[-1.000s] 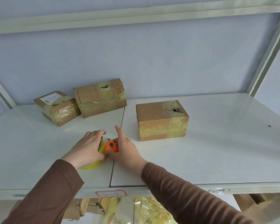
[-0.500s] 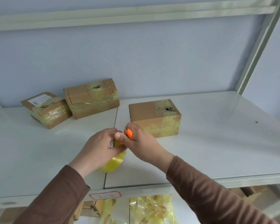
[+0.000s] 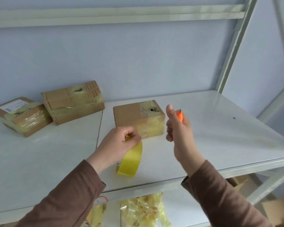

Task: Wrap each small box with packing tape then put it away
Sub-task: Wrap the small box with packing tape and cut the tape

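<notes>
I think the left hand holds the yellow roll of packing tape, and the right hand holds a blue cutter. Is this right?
Not quite: in the head view the cutter in the right hand is orange, not blue. The left hand does hold the yellow roll of packing tape.
</notes>
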